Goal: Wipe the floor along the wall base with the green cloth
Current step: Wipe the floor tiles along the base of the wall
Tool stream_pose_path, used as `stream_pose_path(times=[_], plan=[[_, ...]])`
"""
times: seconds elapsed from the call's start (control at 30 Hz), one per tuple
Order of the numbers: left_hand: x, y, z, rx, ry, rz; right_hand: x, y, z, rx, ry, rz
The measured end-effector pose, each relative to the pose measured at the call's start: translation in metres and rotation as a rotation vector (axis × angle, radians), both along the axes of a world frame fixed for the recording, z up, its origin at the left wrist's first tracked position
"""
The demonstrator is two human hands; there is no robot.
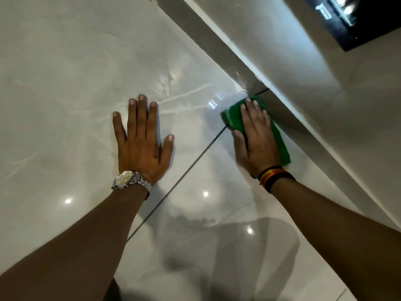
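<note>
Two hands are down on a glossy pale tiled floor (65, 83). The left hand (144, 144) lies flat, palm down, fingers spread, gripping nothing; a silver wristwatch (130, 181) is on its wrist. The right hand (257, 137) is laid flat with fingers extended on top of the green cloth (232, 118), pressing it to the floor rather than clutching it. A black, yellow and red wristband (274, 175) circles that wrist. The cloth sits at the wall base (282, 109), its far edge against the skirting, across a dark grout line (195, 159). Ceiling lights reflect in the tiles.
</note>
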State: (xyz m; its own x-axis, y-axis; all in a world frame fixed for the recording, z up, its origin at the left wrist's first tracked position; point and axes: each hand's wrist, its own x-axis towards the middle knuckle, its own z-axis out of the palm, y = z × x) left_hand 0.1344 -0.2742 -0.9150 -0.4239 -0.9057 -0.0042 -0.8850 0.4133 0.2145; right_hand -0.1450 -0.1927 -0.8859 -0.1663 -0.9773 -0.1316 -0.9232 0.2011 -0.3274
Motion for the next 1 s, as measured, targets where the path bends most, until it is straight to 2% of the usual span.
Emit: stream_pose_path(times=[0.1, 0.2, 0.33, 0.43, 0.53, 0.6, 0.7, 0.83, 0.9, 1.0], plan=[[0.000, 0.000, 0.000, -0.012, 0.004, -0.007, 0.015, -0.045, -0.003, -0.114, -0.047, 0.037], [0.000, -0.001, 0.001, -0.001, -0.002, -0.016, 0.037, -0.049, 0.000, -0.150, -0.014, 0.092], [0.000, -0.001, 0.002, -0.003, 0.000, -0.019, 0.050, -0.041, 0.001, -0.145, -0.014, 0.367], [-0.001, -0.001, 0.002, 0.005, 0.013, -0.014, 0.046, -0.086, 0.000, -0.118, 0.030, 0.530], [-0.001, 0.000, 0.002, 0.003, 0.030, -0.007, 0.043, -0.142, -0.001, -0.107, 0.016, 0.439], [0.000, 0.000, 0.001, -0.005, 0.032, -0.010, 0.033, -0.148, -0.001, -0.107, 0.028, 0.365], [0.000, 0.000, 0.002, 0.006, 0.018, -0.016, 0.000, -0.083, -0.001, -0.075, 0.031, 0.335], [0.000, 0.000, 0.002, 0.018, 0.020, -0.001, -0.047, 0.027, 0.011, 0.075, 0.014, 0.238], [-0.001, -0.001, 0.000, 0.012, 0.016, -0.001, -0.045, 0.027, 0.010, 0.076, 0.017, 0.212], [0.001, -0.001, -0.002, 0.013, 0.003, -0.009, -0.012, -0.029, 0.004, 0.018, 0.007, 0.208]])
